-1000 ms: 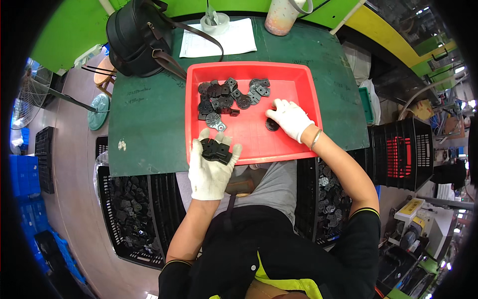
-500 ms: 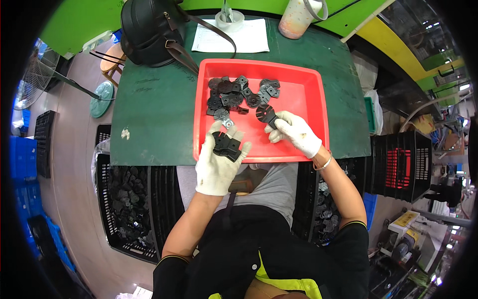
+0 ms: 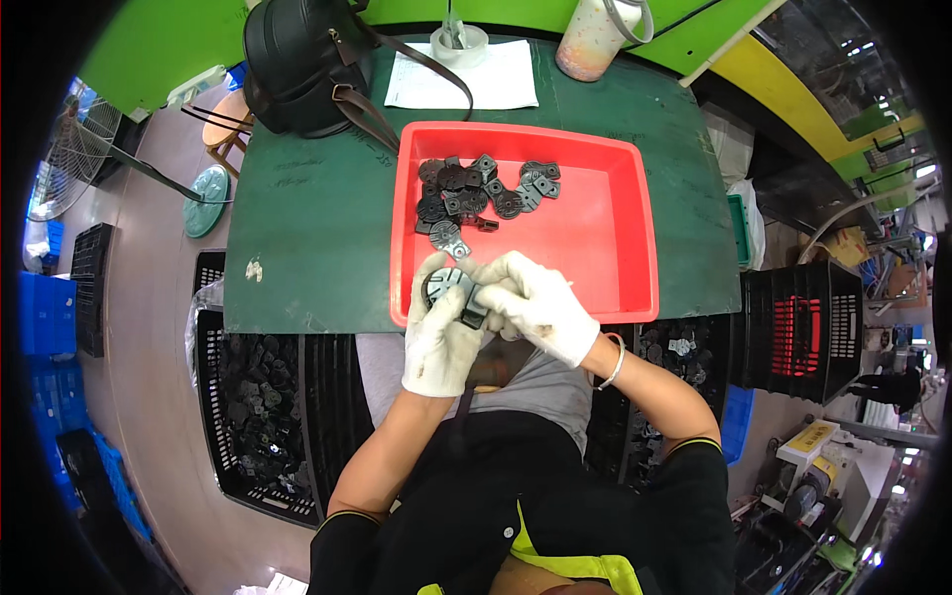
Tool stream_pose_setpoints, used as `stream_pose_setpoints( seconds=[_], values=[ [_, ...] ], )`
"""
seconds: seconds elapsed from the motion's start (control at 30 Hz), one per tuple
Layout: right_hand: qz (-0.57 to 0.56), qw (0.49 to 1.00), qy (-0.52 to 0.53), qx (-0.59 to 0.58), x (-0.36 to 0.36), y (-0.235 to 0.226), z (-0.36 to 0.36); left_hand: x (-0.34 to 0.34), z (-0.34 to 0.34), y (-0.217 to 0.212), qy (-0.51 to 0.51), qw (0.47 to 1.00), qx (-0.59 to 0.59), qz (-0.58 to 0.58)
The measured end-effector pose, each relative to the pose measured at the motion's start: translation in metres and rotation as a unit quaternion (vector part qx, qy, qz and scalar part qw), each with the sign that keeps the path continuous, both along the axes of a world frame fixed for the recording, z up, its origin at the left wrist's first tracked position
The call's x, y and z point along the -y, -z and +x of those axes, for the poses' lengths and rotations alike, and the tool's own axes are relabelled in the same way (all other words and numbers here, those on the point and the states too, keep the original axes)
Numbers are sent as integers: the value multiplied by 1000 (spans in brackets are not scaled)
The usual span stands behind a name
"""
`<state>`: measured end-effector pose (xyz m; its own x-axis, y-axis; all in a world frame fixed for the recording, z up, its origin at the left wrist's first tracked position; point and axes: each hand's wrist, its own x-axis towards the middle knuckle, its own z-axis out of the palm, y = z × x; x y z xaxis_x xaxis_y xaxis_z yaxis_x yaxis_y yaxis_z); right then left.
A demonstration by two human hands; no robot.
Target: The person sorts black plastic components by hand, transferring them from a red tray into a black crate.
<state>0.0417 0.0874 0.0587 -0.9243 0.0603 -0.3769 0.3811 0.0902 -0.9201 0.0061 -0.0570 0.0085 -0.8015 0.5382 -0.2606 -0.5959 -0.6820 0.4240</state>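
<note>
My left hand [image 3: 441,342], in a white glove, is closed round a dark plastic part with a round slotted head [image 3: 449,285] and a blockier end. My right hand [image 3: 540,309], gloved too, pinches at the blocky end, its fingertips meeting those of the left. Whether one or two parts lie between the hands is hidden by the fingers. Both hands are over the near edge of a red tray [image 3: 595,253]. Several similar black and grey parts [image 3: 461,198] lie heaped in the tray's left half, one shiny part [image 3: 449,239] closest to my left fingertips.
The tray stands on a green table [image 3: 307,228]. Behind it are a black bag [image 3: 307,64], a paper sheet [image 3: 511,74], a tape roll [image 3: 459,46] and a tumbler [image 3: 587,45]. Black crates of parts [image 3: 260,416] flank my legs; a stacked crate [image 3: 798,332] stands at right.
My right hand has moved left and nearer to me, bringing its dark part to my left hand. The left fingers have closed from an open palm round the part.
</note>
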Motion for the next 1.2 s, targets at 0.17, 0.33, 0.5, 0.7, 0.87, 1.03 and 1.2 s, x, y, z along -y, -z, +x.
stream_pose_setpoints(
  seconds=[0.17, 0.33, 0.5, 0.7, 0.87, 1.03, 1.2],
  values=[
    [524, 807, 66, -263, -80, 53, -35, -4, -1, -16, -23, 997, 70, 0],
    [633, 751, -59, -180, -125, 78, -68, -4, -3, -13, -15, 998, 68, -6],
    [676, 715, -110, -141, -117, 76, -57, -1, -2, -12, -11, 997, 78, -21],
    [543, 827, -144, 20, -119, 57, -9, -1, -3, -13, 1, 997, 69, -24],
    [526, 845, -95, -36, -122, 59, -18, -1, -4, -12, 9, 998, 64, -23],
    [596, 792, -30, -132, -135, 90, -64, -2, -3, -10, 10, 998, 52, -28],
    [404, 915, 9, -20, -140, 88, -64, -1, -3, -9, 12, 998, 49, -32]
  ],
)
